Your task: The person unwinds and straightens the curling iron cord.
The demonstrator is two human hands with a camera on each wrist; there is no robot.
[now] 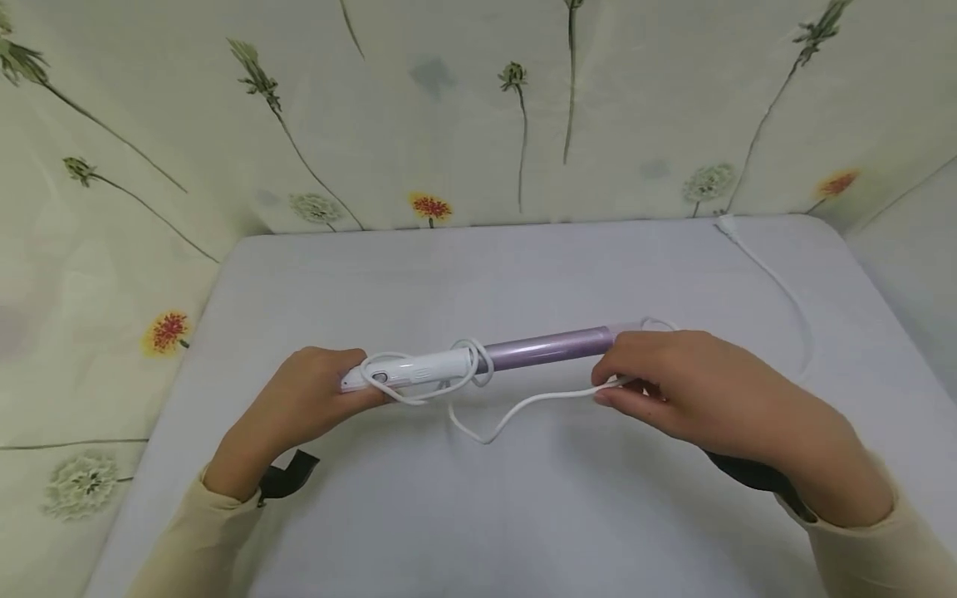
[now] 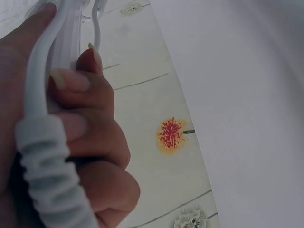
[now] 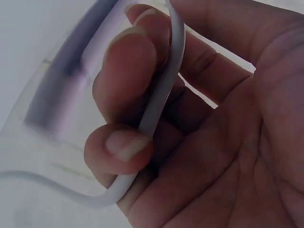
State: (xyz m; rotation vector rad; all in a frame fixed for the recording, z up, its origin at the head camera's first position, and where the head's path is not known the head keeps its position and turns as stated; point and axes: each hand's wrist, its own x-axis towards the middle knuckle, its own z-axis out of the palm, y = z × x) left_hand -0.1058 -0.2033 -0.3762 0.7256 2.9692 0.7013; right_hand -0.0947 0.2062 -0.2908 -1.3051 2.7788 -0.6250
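Note:
A hair styling iron [image 1: 549,349] with a white handle and a shiny purple barrel is held above the table, tilted slightly up to the right. My left hand [image 1: 310,390] grips the handle end, thumb along it and fingers curled beneath, as the left wrist view shows. A ribbed cord sleeve [image 2: 54,175] runs past that palm. The white cord [image 1: 516,409] loops around the handle and the near end of the barrel. Beside the barrel's far tip, my right hand [image 1: 688,382] pinches the cord between thumb and fingers; that tip is partly hidden behind it.
A white-covered table [image 1: 478,515] lies below both hands. At its back right edge is a plug-like white cord end [image 1: 727,224], its cable [image 1: 781,286] curving forward toward the right forearm. A flower-patterned cloth [image 1: 478,141] hangs behind and to the left.

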